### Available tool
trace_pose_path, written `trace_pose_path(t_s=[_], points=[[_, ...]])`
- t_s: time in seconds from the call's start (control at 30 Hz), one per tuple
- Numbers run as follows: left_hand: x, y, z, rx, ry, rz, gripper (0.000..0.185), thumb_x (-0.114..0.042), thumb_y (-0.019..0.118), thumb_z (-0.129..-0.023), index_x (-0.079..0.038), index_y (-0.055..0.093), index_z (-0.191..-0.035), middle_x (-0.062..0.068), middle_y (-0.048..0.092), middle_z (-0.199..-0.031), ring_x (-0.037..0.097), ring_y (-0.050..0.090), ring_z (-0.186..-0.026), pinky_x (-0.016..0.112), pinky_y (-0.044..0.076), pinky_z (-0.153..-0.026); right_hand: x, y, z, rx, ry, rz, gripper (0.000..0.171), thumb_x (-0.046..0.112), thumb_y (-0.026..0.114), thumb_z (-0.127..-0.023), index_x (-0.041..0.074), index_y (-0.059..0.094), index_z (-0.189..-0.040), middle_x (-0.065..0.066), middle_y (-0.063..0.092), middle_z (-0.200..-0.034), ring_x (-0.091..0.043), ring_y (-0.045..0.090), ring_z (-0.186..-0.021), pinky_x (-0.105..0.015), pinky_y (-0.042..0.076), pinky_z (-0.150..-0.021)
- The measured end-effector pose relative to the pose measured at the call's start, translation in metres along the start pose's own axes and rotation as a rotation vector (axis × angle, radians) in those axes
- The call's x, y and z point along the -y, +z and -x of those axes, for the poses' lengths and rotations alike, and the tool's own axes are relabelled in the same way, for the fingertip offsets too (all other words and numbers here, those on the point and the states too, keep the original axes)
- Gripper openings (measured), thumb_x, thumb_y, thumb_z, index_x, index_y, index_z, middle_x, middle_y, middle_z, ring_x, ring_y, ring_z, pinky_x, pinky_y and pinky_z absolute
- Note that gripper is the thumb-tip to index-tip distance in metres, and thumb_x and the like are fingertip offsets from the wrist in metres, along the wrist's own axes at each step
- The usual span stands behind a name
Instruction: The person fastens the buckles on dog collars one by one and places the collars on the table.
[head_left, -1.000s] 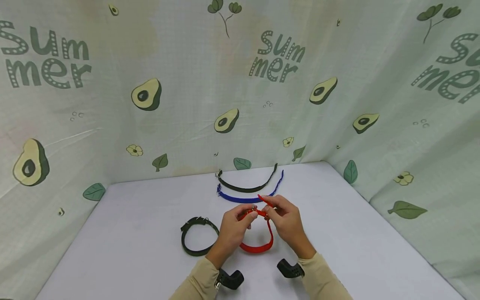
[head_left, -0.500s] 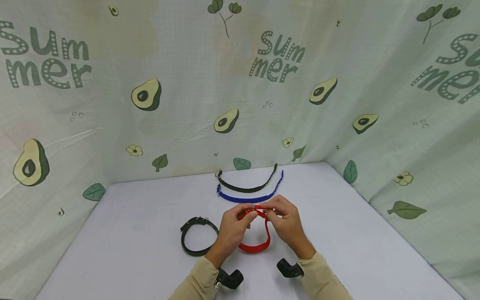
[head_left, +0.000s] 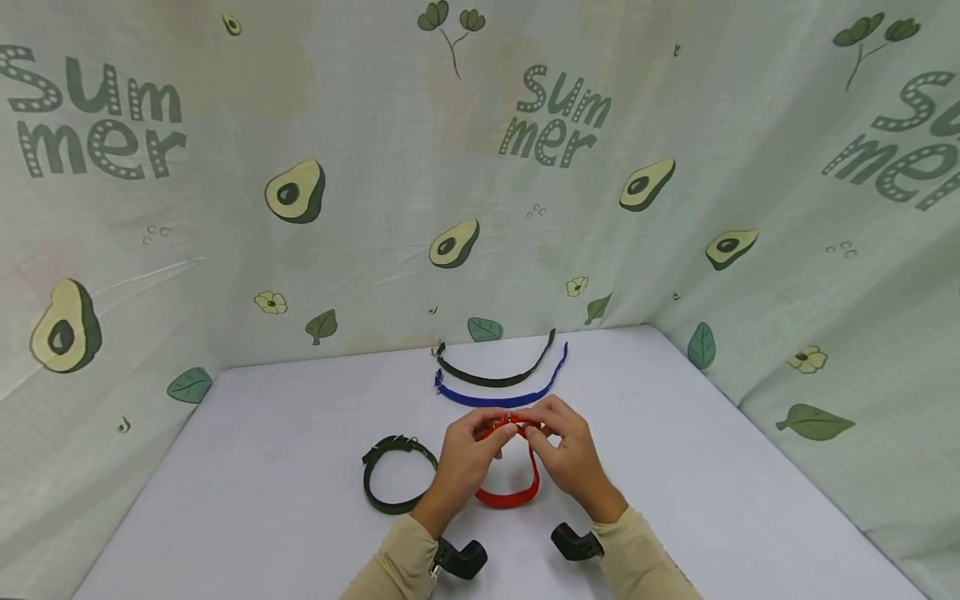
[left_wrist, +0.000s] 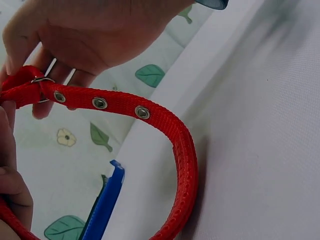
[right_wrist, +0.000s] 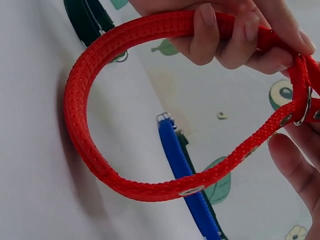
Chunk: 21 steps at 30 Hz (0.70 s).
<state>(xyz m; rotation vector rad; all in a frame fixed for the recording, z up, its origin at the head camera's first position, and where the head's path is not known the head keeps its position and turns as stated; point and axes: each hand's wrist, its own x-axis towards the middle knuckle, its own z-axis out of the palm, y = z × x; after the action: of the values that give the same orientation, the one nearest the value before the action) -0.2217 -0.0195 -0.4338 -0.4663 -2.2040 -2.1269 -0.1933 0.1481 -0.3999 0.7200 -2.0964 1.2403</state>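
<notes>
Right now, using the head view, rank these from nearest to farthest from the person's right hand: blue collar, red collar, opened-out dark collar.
1. Red collar: gripped by the right hand.
2. Blue collar: beyond the hand, on the table.
3. Opened-out dark collar: just behind the blue one.

The patterned cloth backdrop (head_left: 375, 125) reads "Summer", split "Sum" over "mer", at left and centre; at right, the view's edge cuts it off.

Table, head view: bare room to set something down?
Free: white table left of the looped black collar, and right of the right sleeve. Crowded: centre, where fingers hold the red collar, with blue strap and black strap behind.
</notes>
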Motion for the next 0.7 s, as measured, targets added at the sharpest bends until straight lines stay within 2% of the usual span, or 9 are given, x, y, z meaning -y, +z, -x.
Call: trace_pose_path(t_s=[0.13, 0.27, 0.43, 0.57, 0.7], points=[[-0.0006, 0.0003, -0.0006, 0.003, -0.005, 0.013, 0.031, -0.030, 0.073, -0.094, -0.009, 0.068, -0.116, 0.005, 0.071, -0.097, 0.030, 0.064, -0.076, 0.030, 0.055, -0.067, 0.0028, 0.0016, 0.0008, 0.025, 0.067, -0.012, 0.027, -0.010, 0.066, -0.085, -0.001, 0.074, -0.110, -0.009, 0.064, -0.093, -0.014, 0.058, -0.082, -0.031, 0.055, -0.066], [-0.0025, 0.0010, -0.0009, 0.012, 0.009, 0.011, 0.028, -0.027, 0.067, -0.098, -0.006, 0.065, -0.115, 0.006, 0.070, -0.095, 0.019, 0.061, -0.069, 0.033, 0.055, -0.067, 0.0034, 0.0041, 0.0008, 0.033, 0.091, -0.027, 0.027, -0.008, 0.069, -0.086, -0.002, 0.073, -0.112, -0.008, 0.065, -0.096, -0.015, 0.060, -0.084, -0.031, 0.055, -0.068], [-0.0024, 0.0012, 0.0002, 0.049, 0.036, -0.030, 0.025, -0.026, 0.060, -0.102, -0.007, 0.059, -0.118, 0.004, 0.068, -0.092, 0.018, 0.063, -0.072, 0.031, 0.055, -0.072, 0.0020, 0.0075, 0.0015, 0.058, 0.127, -0.056, 0.029, -0.002, 0.071, -0.088, -0.001, 0.071, -0.117, -0.007, 0.066, -0.103, -0.013, 0.061, -0.088, -0.031, 0.057, -0.069], [-0.0025, 0.0009, 0.0012, 0.075, 0.069, -0.068, 0.022, -0.025, 0.056, -0.104, -0.009, 0.056, -0.119, 0.002, 0.067, -0.091, 0.020, 0.065, -0.077, 0.030, 0.054, -0.076, 0.0006, 0.0077, 0.0022, 0.089, 0.181, -0.125, 0.029, 0.001, 0.070, -0.092, -0.001, 0.068, -0.121, -0.009, 0.064, -0.106, -0.016, 0.064, -0.086, -0.030, 0.058, -0.069], [-0.0031, 0.0008, 0.0010, 0.065, 0.097, -0.079, 0.022, -0.025, 0.052, -0.106, -0.008, 0.052, -0.118, 0.006, 0.066, -0.094, 0.023, 0.065, -0.079, 0.027, 0.053, -0.069, -0.0020, 0.0063, 0.0017, 0.092, 0.263, -0.230, 0.024, 0.000, 0.068, -0.093, -0.004, 0.064, -0.116, -0.012, 0.064, -0.105, -0.023, 0.067, -0.080, -0.030, 0.058, -0.067]])
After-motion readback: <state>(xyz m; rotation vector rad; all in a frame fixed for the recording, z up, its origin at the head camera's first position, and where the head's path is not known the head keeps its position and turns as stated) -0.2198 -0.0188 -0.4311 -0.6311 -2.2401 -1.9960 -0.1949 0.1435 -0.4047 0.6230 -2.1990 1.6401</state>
